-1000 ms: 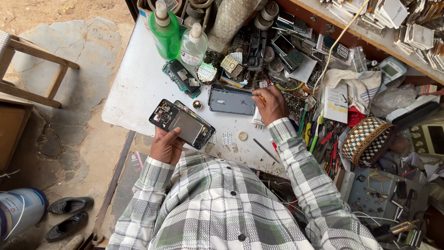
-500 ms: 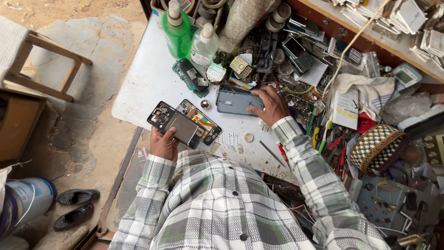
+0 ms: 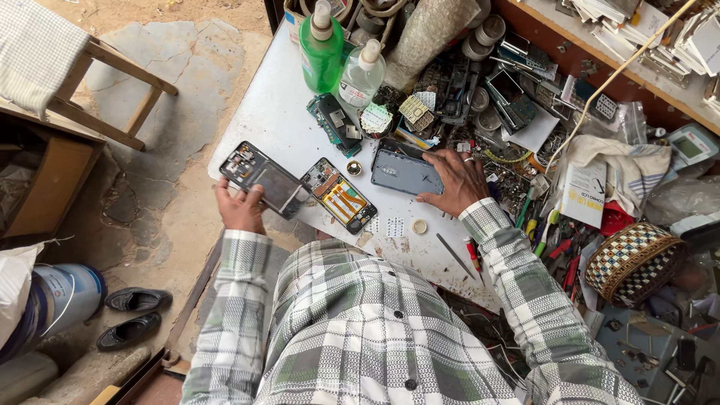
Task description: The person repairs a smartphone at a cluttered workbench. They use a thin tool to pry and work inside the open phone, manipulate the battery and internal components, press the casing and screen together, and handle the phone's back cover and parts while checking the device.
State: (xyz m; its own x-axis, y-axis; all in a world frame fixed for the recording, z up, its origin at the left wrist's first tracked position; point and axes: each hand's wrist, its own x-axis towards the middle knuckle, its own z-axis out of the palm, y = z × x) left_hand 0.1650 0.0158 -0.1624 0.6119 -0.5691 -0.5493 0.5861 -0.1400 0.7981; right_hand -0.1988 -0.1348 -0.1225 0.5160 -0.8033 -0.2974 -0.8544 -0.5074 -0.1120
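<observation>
A phone is seen taken apart on the white worktop [image 3: 277,127], and the opened phone body [image 3: 339,196], with its orange ribbon and circuit parts exposed, serves as the landmark at the near edge. Just left of the phone body, a dark screen frame [image 3: 262,178] is held by the left hand [image 3: 238,206], whose grip is closed on the frame's near edge with the thumb on top; the frame lies touching or just above the worktop, which cannot be told. Right of the phone body, a grey back cover [image 3: 405,172] is pressed flat under the spread fingers of the right hand [image 3: 459,180]; its grip is open and resting, not clasped. Beyond the phone body, a green bottle [image 3: 321,52] and a clear bottle [image 3: 360,73] stand upright beside a loose circuit board [image 3: 334,124]. The step in hand is judged to be the sorting of the 3 separated parts. A steady hold on the frame and a careful alignment over the exposed ribbon would be called for next.
</observation>
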